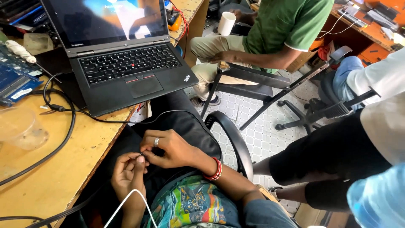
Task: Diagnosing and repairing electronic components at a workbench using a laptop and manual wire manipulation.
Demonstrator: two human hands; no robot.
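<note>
Left of the black laptop lay a blue circuit board. Below the laptop, the left hand cupped, fingers curled, beneath a white cable. The right hand pinched the cable's tip.

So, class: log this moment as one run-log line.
left hand: pinching white cable end | right hand: pinching same end | laptop: open
</note>
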